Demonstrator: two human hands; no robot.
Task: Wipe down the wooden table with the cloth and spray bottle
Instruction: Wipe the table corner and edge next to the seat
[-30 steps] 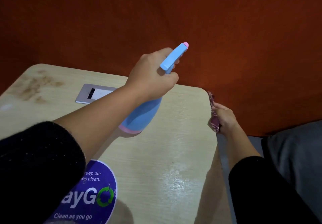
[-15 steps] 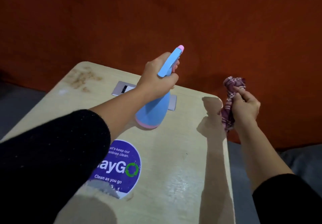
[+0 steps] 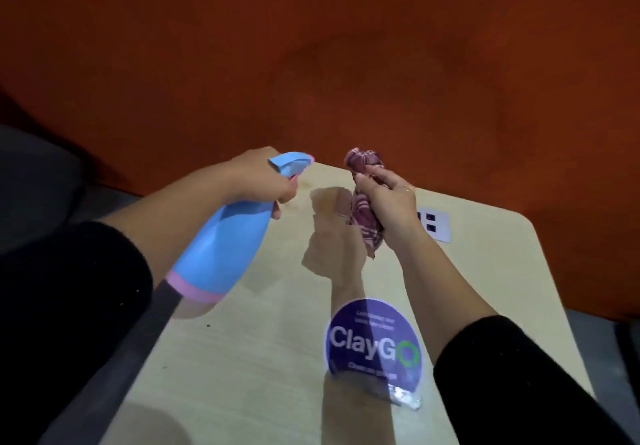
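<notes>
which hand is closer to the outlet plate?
Right. The right hand, gripping the cloth, is just left of the outlet plate; the left hand, holding the spray bottle, is farther left.

Your left hand (image 3: 258, 181) grips the neck of the blue spray bottle (image 3: 221, 250), which is tilted with its pink-banded base toward you, above the wooden table (image 3: 249, 358). Your right hand (image 3: 389, 202) holds a bunched plaid cloth (image 3: 363, 164) just beside the nozzle. A purple ClayGo sticker (image 3: 374, 340) lies below your right forearm, and a socket plate (image 3: 436, 224) sits right of that hand.
</notes>
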